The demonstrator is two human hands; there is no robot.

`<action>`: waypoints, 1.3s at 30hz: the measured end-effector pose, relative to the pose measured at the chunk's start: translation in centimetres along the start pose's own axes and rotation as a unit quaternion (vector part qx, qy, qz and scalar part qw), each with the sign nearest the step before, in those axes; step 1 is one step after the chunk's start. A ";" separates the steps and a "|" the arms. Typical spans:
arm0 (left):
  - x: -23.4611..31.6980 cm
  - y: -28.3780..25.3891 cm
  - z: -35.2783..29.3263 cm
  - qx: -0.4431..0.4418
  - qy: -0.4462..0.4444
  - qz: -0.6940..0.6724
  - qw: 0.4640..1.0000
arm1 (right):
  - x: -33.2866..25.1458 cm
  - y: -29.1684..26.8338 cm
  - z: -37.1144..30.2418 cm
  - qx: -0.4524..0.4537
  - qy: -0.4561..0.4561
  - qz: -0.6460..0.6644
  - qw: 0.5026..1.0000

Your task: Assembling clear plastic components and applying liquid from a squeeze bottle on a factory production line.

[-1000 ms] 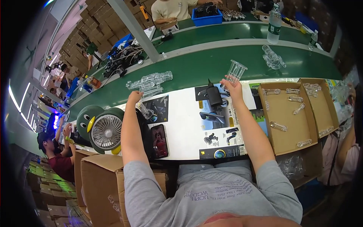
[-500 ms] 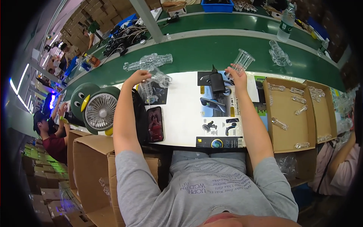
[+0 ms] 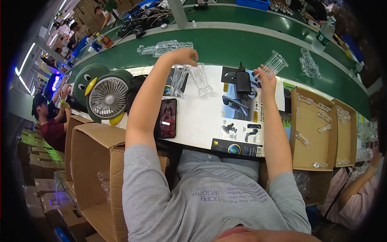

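My right hand (image 3: 267,78) grips a clear ribbed plastic tube (image 3: 276,63) with a flared end, held up and tilted right. Beside it stands a black dropper bottle (image 3: 243,82) with a pointed tip. My left hand (image 3: 184,56) hovers above two clear plastic pieces on the white board. Its fingers are bent with a gap between them, and nothing shows in it. One clear piece (image 3: 177,82) lies close under the wrist. Another clear tubular piece (image 3: 201,82) slants just right of it, its upper end near the fingertips.
More clear parts (image 3: 164,47) lie behind my left hand, and one (image 3: 309,64) lies at far right. Cardboard trays (image 3: 312,149) with small clear pieces sit right. A penguin-shaped fan (image 3: 107,101), a phone (image 3: 168,119) and an open carton (image 3: 94,161) are on the left.
My left hand has let go of the clear piece, which now rests on the board, and has moved up and right. The right hand still holds the tube. The view has shifted slightly.
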State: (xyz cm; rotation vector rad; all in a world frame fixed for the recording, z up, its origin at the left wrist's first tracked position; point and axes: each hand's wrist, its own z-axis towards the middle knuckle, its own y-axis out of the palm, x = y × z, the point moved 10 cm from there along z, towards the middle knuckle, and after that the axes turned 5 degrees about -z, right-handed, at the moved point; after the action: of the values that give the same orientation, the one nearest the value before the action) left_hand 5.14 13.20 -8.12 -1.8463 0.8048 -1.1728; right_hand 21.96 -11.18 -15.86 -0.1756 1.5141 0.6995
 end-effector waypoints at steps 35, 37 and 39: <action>14.0 -7.9 -4.3 0.262 0.318 -0.493 0.766 | -6.0 -24.8 13.7 0.407 -0.070 0.193 0.890; 13.0 -7.9 -4.5 0.262 0.310 -0.497 0.767 | -4.9 -22.3 15.5 0.330 -0.034 0.218 0.918; 12.9 -7.8 -4.3 0.262 0.316 -0.493 0.768 | -4.5 -21.4 16.4 0.300 -0.017 0.231 0.926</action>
State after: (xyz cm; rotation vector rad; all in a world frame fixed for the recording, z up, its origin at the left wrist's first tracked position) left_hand 6.68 5.08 5.21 -1.3276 -0.3178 -2.4555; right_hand 47.42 -21.04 -16.90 0.6740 1.6832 0.5633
